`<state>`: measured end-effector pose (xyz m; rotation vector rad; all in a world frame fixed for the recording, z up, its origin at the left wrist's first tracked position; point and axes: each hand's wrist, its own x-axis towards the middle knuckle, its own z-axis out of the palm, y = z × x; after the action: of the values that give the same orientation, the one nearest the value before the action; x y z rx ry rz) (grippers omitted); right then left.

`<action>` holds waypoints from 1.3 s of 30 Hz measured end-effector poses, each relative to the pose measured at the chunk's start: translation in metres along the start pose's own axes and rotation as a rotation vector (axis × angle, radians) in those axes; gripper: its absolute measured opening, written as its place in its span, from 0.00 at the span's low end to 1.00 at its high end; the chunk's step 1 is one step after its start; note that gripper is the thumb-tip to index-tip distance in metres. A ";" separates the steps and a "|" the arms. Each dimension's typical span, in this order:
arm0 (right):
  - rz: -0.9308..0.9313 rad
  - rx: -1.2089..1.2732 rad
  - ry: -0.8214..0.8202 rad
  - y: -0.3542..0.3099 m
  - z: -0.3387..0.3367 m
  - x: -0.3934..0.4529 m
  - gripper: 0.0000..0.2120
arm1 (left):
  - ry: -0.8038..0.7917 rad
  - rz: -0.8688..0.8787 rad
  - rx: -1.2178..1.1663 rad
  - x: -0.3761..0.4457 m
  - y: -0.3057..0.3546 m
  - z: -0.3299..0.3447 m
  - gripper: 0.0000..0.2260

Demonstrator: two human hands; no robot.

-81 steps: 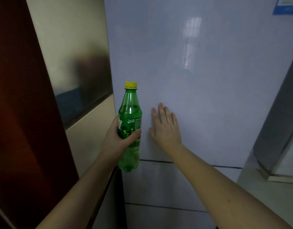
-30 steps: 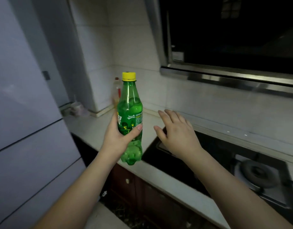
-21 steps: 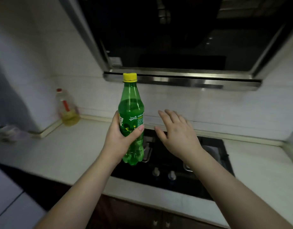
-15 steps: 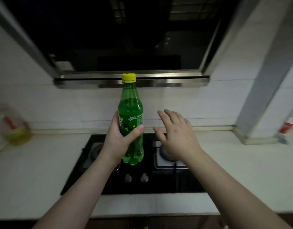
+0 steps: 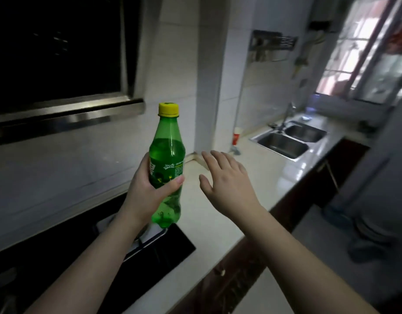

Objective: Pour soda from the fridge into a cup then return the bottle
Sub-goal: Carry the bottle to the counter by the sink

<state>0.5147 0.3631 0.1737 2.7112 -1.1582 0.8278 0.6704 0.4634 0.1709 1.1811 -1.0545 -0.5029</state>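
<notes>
Kitchen counter [image 5: 220, 220], pale; left hand [image 5: 148, 189] grips upright capped green bottle [image 5: 167, 168], soda partway up. Right hand [image 5: 227, 180] spread, empty. Red cup [image 5: 236, 136] far, contents unclear.

From my seat the kitchen reads dim overall, with daylight coming only from the window [image 5: 363, 48] at the upper right, which is blown out and smeared, and which throws a pale sheen along the countertop [image 5: 259, 177] and the sink [image 5: 284, 145]. The left side falls into deep shadow, the range hood [image 5: 55, 53] near black apart from a thin glint on its metal edge. I see soft motion blur everywhere, worst toward the right edge, and the wide lens bends the walls and counter lines outward.
</notes>
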 end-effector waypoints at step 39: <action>0.575 -0.242 -0.008 0.452 -0.058 -0.083 0.30 | -0.603 -0.096 -0.191 0.113 -0.095 0.501 0.23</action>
<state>0.1290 0.1113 0.1201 2.2064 -1.9384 0.6639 0.3061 0.0907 0.1334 0.9294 -1.4239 -1.0538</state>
